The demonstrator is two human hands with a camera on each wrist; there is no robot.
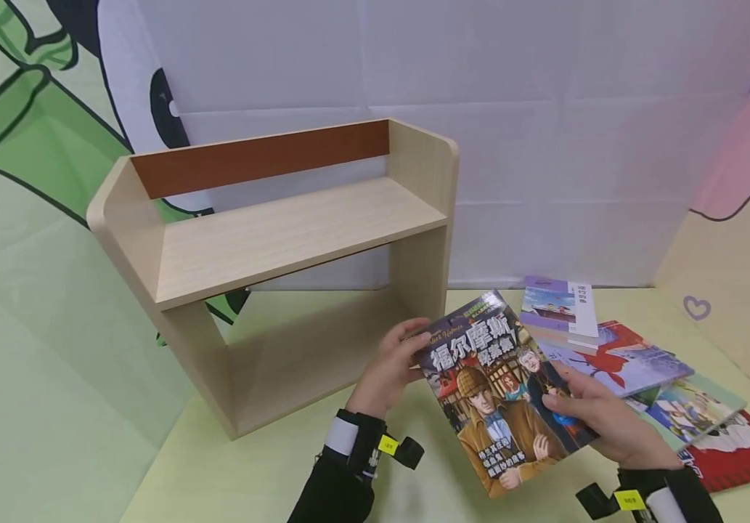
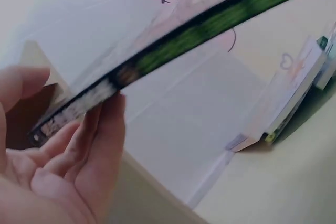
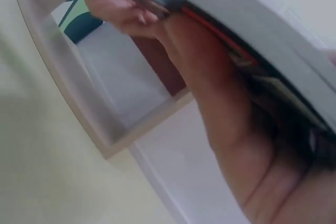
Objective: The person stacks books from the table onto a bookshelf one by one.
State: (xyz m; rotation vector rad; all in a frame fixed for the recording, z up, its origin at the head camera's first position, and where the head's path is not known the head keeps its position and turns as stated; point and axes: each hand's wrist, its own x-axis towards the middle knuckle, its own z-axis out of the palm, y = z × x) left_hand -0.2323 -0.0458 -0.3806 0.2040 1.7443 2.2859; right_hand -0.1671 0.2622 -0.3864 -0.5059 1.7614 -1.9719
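Observation:
A comic-style book [image 1: 488,407] with a detective in a brown cap on its cover is held tilted between both hands, in front of the shelf. At its upper left corner, my left hand [image 1: 388,363] grips the edge. The left wrist view shows the book's green and black spine [image 2: 194,30] above the supporting fingers [image 2: 107,129]. My right hand [image 1: 610,421] holds the lower right side, thumb flat on the cover and the other fingers hidden underneath. In the right wrist view, the right hand [image 3: 210,87] lies along the book's underside.
A two-tier wooden shelf [image 1: 296,225] with a brown back strip stands at the left. To the right, several books overlap on the pale table [image 1: 283,479], among them a purple book [image 1: 629,363] and a red one [image 1: 740,457]. A printed cloth [image 1: 544,145] hangs behind.

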